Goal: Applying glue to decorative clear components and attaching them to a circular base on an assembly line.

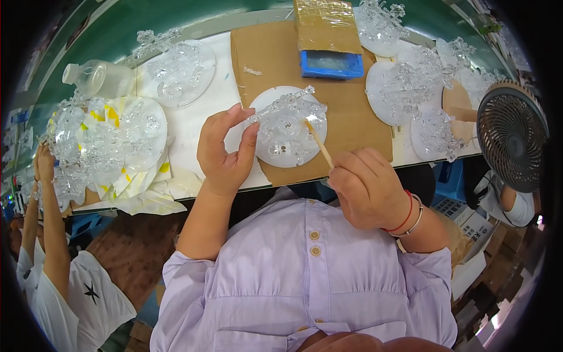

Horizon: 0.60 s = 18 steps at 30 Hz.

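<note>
In front of me a round white disc (pixel 275 154) carries a clear, knobbly plastic ornament (pixel 287 120). My left hand (pixel 226 149) is at the disc's left side, its thumb and forefinger curved around the end of a clear part of the ornament. Between my right hand's fingers (pixel 363 185) is a thin wooden stick (pixel 318 144), slanting up to the left. The stick's tip meets the ornament, or hovers just over it; I cannot tell which.
Brown cardboard (pixel 358 129) lies under the disc. Behind it stands a blue tray (pixel 332 64) with a cardboard box (pixel 327 26). More discs with clear ornaments (pixel 404 88) crowd both sides. A fan (pixel 513 138) is at right, a plastic bottle (pixel 99 78) at left, near a co-worker's arms (pixel 50 205).
</note>
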Motion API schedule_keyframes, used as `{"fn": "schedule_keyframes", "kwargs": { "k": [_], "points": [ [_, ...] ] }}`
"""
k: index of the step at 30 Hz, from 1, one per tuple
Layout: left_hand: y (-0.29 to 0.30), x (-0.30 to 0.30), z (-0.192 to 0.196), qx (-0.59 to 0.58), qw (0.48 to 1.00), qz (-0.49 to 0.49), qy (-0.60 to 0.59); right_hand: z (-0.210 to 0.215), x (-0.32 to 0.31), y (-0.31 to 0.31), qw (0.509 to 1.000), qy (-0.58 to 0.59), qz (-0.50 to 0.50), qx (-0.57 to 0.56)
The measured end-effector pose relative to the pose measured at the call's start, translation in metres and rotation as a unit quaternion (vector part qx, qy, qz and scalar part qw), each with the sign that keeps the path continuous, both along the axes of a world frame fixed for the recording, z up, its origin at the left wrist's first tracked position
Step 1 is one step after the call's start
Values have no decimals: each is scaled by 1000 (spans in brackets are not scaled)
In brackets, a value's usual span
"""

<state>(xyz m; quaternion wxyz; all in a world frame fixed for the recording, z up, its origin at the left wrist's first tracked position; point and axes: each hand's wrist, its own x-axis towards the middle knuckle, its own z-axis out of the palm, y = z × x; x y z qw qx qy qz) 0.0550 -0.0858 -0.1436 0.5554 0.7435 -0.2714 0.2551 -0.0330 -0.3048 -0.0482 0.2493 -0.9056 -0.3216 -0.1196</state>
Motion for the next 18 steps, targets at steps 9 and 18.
{"fn": "schedule_keyframes", "kwargs": {
  "k": [9, 18],
  "points": [
    [0, 1, 7, 31, 999, 18, -23, 4, 13, -19, 991, 92, 9, 101],
    [1, 3, 13, 38, 998, 13, -46, -20, 12, -43, 972, 158, 23, 170]
  ]
}}
